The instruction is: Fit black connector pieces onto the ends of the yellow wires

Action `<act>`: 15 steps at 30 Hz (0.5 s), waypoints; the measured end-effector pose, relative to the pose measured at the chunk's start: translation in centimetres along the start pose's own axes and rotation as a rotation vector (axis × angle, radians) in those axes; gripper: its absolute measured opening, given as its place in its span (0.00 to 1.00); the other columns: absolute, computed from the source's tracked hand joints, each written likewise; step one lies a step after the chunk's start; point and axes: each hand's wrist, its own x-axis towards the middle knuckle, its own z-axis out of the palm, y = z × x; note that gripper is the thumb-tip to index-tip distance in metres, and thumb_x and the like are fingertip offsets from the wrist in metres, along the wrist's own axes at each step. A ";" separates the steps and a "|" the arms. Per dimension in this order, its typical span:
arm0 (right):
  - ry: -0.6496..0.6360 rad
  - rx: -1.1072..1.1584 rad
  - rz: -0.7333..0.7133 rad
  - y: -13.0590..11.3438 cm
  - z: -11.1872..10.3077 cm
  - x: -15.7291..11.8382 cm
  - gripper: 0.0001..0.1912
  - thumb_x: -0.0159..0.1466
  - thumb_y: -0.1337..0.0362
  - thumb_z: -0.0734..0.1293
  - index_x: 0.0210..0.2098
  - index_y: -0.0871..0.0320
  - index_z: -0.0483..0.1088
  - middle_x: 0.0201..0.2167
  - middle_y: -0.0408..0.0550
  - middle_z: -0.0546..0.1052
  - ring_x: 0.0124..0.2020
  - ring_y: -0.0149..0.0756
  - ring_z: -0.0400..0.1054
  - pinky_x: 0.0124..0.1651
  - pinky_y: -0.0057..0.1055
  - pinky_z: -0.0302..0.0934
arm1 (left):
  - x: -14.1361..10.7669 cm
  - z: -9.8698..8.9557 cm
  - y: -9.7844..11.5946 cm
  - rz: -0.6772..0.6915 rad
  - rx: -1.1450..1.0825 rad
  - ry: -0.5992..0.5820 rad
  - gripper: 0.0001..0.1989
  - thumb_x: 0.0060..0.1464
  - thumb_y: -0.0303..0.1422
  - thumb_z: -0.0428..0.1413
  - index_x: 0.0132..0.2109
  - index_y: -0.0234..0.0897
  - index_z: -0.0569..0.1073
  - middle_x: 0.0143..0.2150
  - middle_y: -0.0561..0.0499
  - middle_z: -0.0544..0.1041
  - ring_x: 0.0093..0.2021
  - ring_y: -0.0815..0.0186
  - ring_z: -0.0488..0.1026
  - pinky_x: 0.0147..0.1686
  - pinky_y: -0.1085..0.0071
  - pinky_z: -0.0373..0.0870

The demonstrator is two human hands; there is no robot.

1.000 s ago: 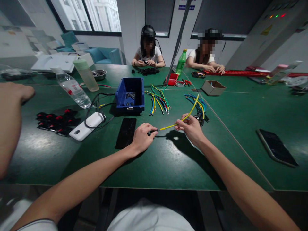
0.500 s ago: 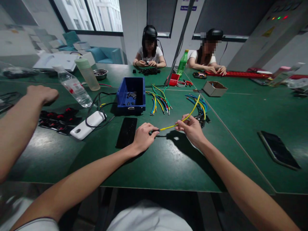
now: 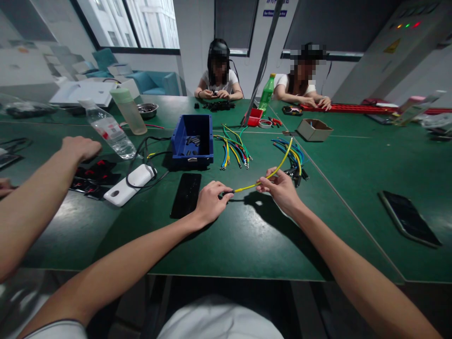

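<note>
My left hand (image 3: 211,201) is closed in a pinch on a small black connector (image 3: 229,193), mostly covered by the fingers. A yellow wire (image 3: 247,187) runs from that connector to the right. My right hand (image 3: 277,188) grips the same wire between thumb and fingers, and its free end curves up past the hand. Behind my right hand lies a bundle of blue and yellow wires with black ends (image 3: 298,165). Loose wires with metal ring terminals (image 3: 235,150) spread out farther back. A blue bin (image 3: 192,157) holds small black pieces.
A black phone (image 3: 186,195) lies beside my left hand, and a white power bank (image 3: 130,185) with a black cable sits left of it. Another person's arm (image 3: 45,193) reaches in from the left over black packets (image 3: 97,176). Another phone (image 3: 409,219) is at right.
The other person's arm on the left has shifted right, over the black packets. Both my hands keep their hold on the connector and the yellow wire, almost unmoved.
</note>
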 end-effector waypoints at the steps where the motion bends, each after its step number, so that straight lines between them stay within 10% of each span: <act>1: 0.002 -0.003 0.001 0.0 0.0 0.0 0.19 0.52 0.58 0.75 0.35 0.53 0.61 0.28 0.41 0.76 0.26 0.33 0.74 0.30 0.29 0.68 | 0.0 0.0 0.0 -0.001 -0.001 0.000 0.05 0.53 0.30 0.60 0.38 0.39 0.79 0.36 0.49 0.79 0.39 0.62 0.73 0.40 0.65 0.71; 15: 0.008 0.004 0.021 0.1 0.2 0.0 0.20 0.52 0.57 0.75 0.35 0.54 0.61 0.27 0.40 0.76 0.25 0.33 0.73 0.29 0.28 0.68 | 0.1 0.0 -0.1 -0.003 0.022 -0.045 0.04 0.53 0.29 0.60 0.37 0.38 0.79 0.36 0.49 0.79 0.39 0.62 0.73 0.39 0.66 0.70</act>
